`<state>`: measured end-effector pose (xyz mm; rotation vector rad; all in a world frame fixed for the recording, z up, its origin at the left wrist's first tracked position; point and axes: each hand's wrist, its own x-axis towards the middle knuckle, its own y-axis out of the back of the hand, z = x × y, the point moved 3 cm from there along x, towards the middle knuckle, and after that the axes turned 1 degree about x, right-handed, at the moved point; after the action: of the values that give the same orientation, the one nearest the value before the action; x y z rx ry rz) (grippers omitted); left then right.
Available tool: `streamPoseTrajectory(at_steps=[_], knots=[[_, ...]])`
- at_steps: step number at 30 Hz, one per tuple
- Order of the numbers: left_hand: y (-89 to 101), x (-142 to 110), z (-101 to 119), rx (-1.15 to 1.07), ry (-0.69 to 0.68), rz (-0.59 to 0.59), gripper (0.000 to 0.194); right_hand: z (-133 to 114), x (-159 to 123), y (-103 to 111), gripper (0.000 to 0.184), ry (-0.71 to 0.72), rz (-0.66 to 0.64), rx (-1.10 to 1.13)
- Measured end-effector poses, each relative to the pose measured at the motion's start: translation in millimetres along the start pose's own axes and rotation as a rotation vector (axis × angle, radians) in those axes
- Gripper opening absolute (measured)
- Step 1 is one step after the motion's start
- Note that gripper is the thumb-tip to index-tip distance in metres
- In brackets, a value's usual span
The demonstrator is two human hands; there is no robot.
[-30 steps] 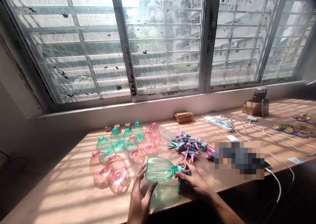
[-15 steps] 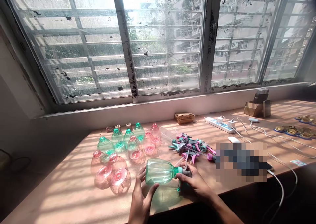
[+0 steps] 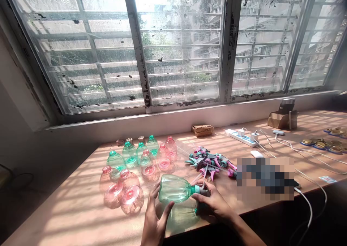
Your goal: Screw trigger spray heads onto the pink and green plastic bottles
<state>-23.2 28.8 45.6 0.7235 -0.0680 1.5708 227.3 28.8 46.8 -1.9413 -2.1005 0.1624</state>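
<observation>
A clear green plastic bottle (image 3: 175,189) lies sideways just above the wooden table (image 3: 76,210), held between both hands. My left hand (image 3: 155,219) cups its round base with thumb and fingers around it. At the neck, my right hand (image 3: 214,202) is closed on a grey and green spray trigger head (image 3: 202,192) that sits on the bottle's mouth. Its thin dip tube runs up from the neck area.
Several empty green and pink bottles (image 3: 138,163) stand and lie to the left. A heap of pink and green spray heads (image 3: 210,161) is behind my right hand. A power strip (image 3: 241,136), white cables, a small woven box (image 3: 202,129) and round lids (image 3: 322,143) lie further right.
The bottle and both hands have stayed almost in place; my right hand has shifted slightly on the spray head at the neck. The camera view tilted a little.
</observation>
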Motion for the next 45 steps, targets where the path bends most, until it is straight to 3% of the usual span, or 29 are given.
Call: streamPoseTrajectory(at_steps=[5,9,18,22,29,36,45], knots=[[-0.2,2.7,-5.7,0.021,-0.077,-0.01,0.05,6.5,0.5,1.4,0.054,-0.036,0.012,0.018],[0.5,0.0,-0.5,0.032,-0.048,-0.017,0.058,4.7,0.0,0.7,0.052,-0.031,-0.019,0.017],[-0.6,2.7,1.6,0.012,-0.076,-0.008,0.052,7.8,1.5,3.9,0.05,-0.029,0.027,-0.002],[-0.8,0.2,7.6,-0.019,-0.023,-0.015,0.059,6.8,1.4,3.6,0.051,-0.036,0.022,-0.005],[-1.1,0.0,7.8,-0.107,0.1,-0.03,0.047,2.2,0.2,2.2,0.056,-0.052,0.028,0.003],[-3.6,1.0,-12.7,-0.121,0.078,-0.023,0.047,1.8,-0.8,0.2,0.058,-0.071,0.026,0.016],[-2.6,-1.6,2.5,-0.112,0.129,-0.043,0.053,-4.5,-1.5,-0.7,0.054,-0.035,0.039,0.002]])
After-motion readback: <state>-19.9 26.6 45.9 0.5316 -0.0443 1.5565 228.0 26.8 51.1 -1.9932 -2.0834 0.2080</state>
